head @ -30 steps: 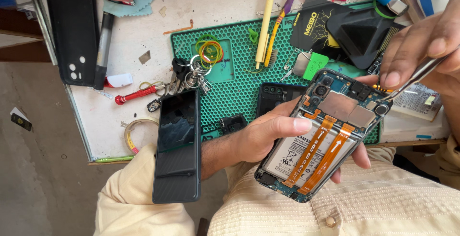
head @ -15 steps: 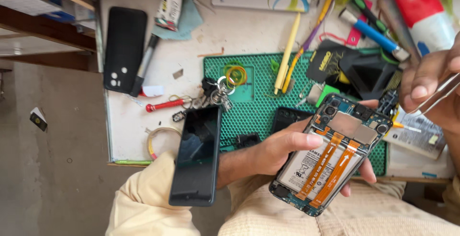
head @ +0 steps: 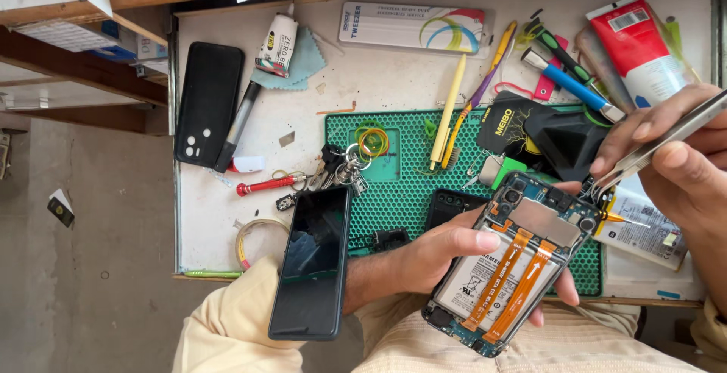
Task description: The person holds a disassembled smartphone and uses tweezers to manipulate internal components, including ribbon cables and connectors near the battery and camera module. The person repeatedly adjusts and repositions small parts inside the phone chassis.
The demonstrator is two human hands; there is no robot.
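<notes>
My left hand (head: 447, 255) grips an opened phone (head: 506, 263) with its back off, showing a white battery and two orange flex cables. It is held over my lap at the table's front edge. My right hand (head: 674, 157) pinches metal tweezers (head: 651, 149), whose tips touch the upper right corner of the phone near the camera parts. A black phone screen (head: 312, 259) rests on my left forearm and the table edge.
A green work mat (head: 401, 184) carries keys (head: 341, 168), rubber bands, a yellow pen (head: 448, 112) and black parts. On the white table lie a black phone cover (head: 208, 104), a red screwdriver (head: 265, 185), a glue tube (head: 276, 43), a tweezer box (head: 413, 26) and a red tube (head: 640, 43).
The view has shifted so more of the table's far side shows. My right hand with the tweezers stays at the phone's upper corner; the left hand keeps holding the phone.
</notes>
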